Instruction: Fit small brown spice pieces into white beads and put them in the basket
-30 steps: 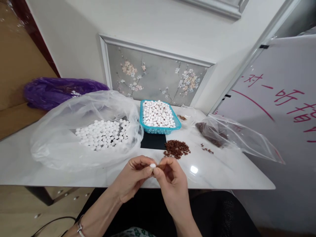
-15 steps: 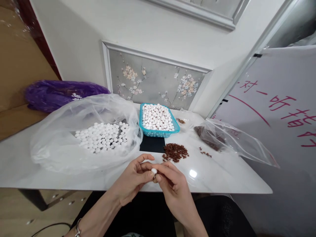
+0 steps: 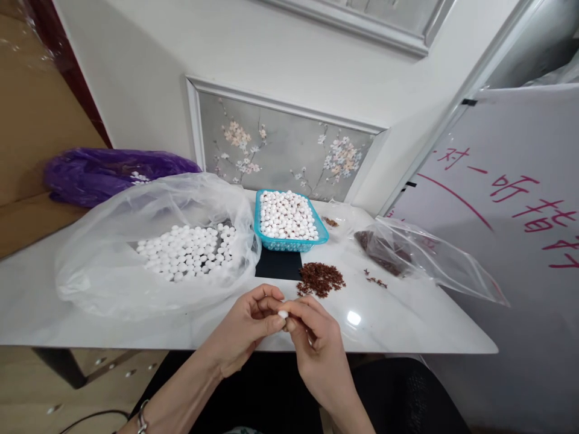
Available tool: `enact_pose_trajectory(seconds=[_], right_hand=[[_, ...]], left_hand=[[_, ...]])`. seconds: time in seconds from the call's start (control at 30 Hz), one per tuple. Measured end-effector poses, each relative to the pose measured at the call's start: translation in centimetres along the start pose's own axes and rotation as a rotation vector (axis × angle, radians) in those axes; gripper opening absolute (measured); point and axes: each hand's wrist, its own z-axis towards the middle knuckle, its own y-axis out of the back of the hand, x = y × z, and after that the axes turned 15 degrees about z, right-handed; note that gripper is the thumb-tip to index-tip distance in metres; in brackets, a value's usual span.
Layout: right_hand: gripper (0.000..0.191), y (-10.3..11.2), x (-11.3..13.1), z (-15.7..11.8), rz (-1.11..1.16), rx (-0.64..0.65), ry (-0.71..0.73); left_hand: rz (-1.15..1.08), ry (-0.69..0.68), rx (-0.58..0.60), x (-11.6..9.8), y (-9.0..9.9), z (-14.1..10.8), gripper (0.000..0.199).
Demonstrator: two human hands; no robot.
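Note:
A small white ball (image 3: 283,314) is pinched where my two hands meet, just above the table's front edge. My left hand (image 3: 254,319) is closed, its thumb and fingertips gripping the ball from the left. From the right, my right hand (image 3: 316,331) is closed too, with thumb and index fingertip against the ball. Their fingertips hide whatever lies beneath it. Just beyond my hands is a pile of small reddish-brown, star-like pieces (image 3: 320,279). Farther back, a blue basket (image 3: 289,244) is heaped with white balls, brown bits showing among them.
A large clear plastic bag (image 3: 104,265) of loose white balls lies open on the white table (image 3: 407,325). Behind it is a purple bag (image 3: 90,178). On the right lies a zip bag (image 3: 389,250) of brown pieces. A black square (image 3: 277,265) sits before the basket.
The white ball has turned slightly between my fingertips, and the brown bit seen under it before is now hidden. Both hands stay in nearly the same place.

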Motion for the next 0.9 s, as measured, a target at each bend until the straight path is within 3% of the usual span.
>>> enact_pose_trajectory(seconds=[0.23,0.43,0.63,0.73,0.8,0.9], right_hand=[[0.024,0.3,-0.2,0.0,-0.007,-0.020,-0.005],[0.027,0.5,-0.9,-0.5,0.187,-0.032,-0.098],[0.024,2.0,-3.1,-0.8,0.115,-0.222,-0.121],[0.021,2.7,-3.8,-0.9,0.059,-0.315,-0.158],[0.022,2.9,-4.1,-1.0,0.040,-0.305,-0.176],[0.026,2.9,-4.4,-1.3,0.007,-0.251,-0.176]], left_hand=[[0.094,-0.023,-0.009,0.0,-0.1,0.2,0.025],[-0.038,-0.009,0.002,0.1,-0.1,0.1,0.025],[-0.099,0.094,-0.094,-0.1,-0.2,0.1,0.014],[-0.090,0.046,-0.139,-1.7,-1.4,1.6,0.012],[-0.070,-0.059,-0.182,-3.3,-2.4,3.6,0.015],[0.008,-0.158,-0.315,-5.8,-3.2,7.5,0.037]])
